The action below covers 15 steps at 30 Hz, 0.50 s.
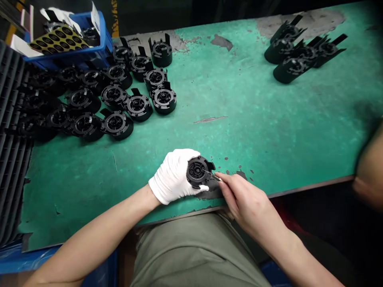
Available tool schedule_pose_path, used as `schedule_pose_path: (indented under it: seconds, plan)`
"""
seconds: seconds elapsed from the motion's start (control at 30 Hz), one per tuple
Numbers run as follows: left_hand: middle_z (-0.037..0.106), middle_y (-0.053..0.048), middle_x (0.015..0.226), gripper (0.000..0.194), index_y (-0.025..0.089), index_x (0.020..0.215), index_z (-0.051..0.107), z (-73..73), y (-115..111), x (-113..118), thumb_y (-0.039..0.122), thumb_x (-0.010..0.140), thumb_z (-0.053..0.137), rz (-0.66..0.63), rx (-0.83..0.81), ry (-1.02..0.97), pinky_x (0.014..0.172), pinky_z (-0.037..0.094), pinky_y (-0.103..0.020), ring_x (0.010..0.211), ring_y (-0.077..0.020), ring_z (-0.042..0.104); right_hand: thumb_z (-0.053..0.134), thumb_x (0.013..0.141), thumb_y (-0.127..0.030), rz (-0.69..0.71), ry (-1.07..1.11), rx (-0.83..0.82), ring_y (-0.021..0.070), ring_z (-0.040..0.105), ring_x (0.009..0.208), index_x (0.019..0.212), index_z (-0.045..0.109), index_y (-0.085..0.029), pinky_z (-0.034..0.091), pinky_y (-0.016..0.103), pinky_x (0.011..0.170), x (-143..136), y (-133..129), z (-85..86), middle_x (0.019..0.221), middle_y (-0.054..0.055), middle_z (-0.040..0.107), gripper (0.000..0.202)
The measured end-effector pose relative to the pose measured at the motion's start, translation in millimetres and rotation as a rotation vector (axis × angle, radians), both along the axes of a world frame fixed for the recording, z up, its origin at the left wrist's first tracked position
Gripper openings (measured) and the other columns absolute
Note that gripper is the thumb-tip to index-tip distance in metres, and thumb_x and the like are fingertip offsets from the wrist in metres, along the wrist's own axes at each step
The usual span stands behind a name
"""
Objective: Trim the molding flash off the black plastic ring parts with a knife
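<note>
My left hand (173, 175), in a white glove, is wrapped round a round black plastic housing (197, 170) near the front edge of the table. The housing's ribbed circular face is turned up toward me, and a tab sticks out on its right side. In my bare right hand (239, 193) is a slim metal tool that looks like tweezers (213, 175), pinched between thumb and fingers. Its tip reaches over the housing's face; whether it touches, or grips anything small, I cannot make out.
Many similar black housings (137, 104) stand in rows at the left. Behind them a blue bin (103, 40) holds parts and a sheet of round black stickers (60, 40). Several taller black parts (289, 69) stand at the back right. Another person's arm (371, 171) shows at the right edge.
</note>
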<state>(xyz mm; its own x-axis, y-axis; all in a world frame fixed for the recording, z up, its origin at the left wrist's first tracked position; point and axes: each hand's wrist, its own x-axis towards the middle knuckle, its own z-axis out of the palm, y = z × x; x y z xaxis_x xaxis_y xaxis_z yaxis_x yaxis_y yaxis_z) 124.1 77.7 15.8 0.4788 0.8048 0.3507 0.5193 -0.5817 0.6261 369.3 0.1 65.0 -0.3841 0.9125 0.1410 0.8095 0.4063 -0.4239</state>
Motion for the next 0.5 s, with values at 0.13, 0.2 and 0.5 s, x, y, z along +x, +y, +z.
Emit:
schedule_pose_path:
  seconds: [0.13, 0.2, 0.5]
  plan:
    - [0.079, -0.016, 0.117, 0.081, 0.016, 0.129, 0.067, 1.9, -0.2, 1.0, 0.086, 0.088, 0.072, -0.002, 0.025, -0.001, 0.096, 0.063, -0.050, 0.108, -0.0346, 0.077, 0.052, 0.115, -0.022, 0.019, -0.117, 0.024, 0.0222, 0.072, 0.083, 0.140, 0.063, -0.013, 0.059, 0.037, 0.076, -1.1, -2.2, 0.8, 0.096, 0.007, 0.070, 0.028]
    - [0.079, -0.016, 0.115, 0.079, 0.016, 0.126, 0.069, 2.8, -0.7, 2.2, 0.085, 0.089, 0.070, 0.013, 0.042, -0.001, 0.094, 0.063, -0.049, 0.105, -0.0345, 0.078, 0.051, 0.116, -0.023, 0.015, -0.149, 0.033, 0.0219, 0.072, 0.079, 0.140, 0.063, -0.013, 0.059, 0.037, 0.073, -1.8, -3.1, 2.3, 0.095, 0.007, 0.071, 0.029]
    - [0.080, -0.006, 0.098, 0.056, 0.024, 0.105, 0.080, 20.2, 4.8, 6.2, 0.077, 0.087, 0.081, -0.020, -0.156, -0.020, 0.084, 0.059, -0.040, 0.089, -0.0269, 0.077, 0.052, 0.115, -0.027, -0.062, 0.127, -0.158, 0.0252, 0.082, 0.095, 0.135, 0.066, -0.019, 0.067, 0.038, 0.082, -15.9, 2.4, 14.3, 0.115, 0.012, 0.082, 0.025]
